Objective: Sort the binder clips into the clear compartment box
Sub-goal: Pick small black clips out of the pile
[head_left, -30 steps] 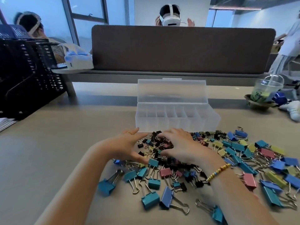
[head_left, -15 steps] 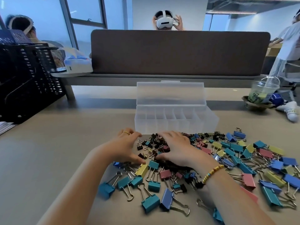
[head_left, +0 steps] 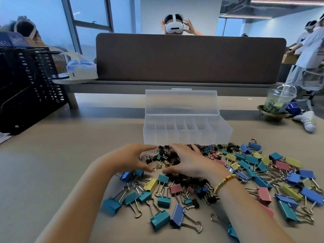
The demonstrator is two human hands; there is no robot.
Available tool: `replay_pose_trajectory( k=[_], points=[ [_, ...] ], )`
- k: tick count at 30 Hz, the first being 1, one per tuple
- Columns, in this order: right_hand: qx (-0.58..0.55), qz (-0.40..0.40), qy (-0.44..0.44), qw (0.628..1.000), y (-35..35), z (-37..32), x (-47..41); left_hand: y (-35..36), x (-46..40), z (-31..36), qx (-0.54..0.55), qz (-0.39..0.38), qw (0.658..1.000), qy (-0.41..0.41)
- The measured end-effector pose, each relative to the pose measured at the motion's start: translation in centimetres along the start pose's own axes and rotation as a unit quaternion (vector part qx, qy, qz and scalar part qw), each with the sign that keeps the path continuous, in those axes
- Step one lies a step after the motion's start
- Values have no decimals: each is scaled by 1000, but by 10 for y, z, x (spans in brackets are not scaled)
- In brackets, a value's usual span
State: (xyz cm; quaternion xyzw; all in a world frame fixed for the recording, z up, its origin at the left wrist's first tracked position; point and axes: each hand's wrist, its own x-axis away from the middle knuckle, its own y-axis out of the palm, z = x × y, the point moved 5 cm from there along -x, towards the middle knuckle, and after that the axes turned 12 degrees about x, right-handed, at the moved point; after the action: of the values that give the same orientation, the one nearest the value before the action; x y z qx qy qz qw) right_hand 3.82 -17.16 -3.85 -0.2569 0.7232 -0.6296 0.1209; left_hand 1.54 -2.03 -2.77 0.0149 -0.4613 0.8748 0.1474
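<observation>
Both hands — left hand, right hand — cupped around binder clips

Black mesh crate, tissue box, iced drink cup, grey divider

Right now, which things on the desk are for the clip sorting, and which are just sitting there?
For the job:
binder clips
clear compartment box
left hand
right hand

Just lying about:
iced drink cup
black mesh organizer
tissue box
</observation>
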Motion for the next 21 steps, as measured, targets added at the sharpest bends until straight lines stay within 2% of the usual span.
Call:
replay_pose_trajectory(
  k=[2,6,14,19,21],
  points=[
    [12,-7,-19,1000,2,-5,0,-1,0,-2,-9,-5,1000,-9],
    [33,-17,-30,999,3,-13,-4,-2,-4,-4,-10,36,999,-7],
    [68,-13,-30,997,7,-16,-11,3,-5,0,-41,7,999,2],
    [75,6,-27,997,8,-18,-17,-1,-12,-5,-97,54,994,-12],
    [82,14,-24,996,8,-16,-18,-3,-11,-8,-84,59,995,-12]
  ],
)
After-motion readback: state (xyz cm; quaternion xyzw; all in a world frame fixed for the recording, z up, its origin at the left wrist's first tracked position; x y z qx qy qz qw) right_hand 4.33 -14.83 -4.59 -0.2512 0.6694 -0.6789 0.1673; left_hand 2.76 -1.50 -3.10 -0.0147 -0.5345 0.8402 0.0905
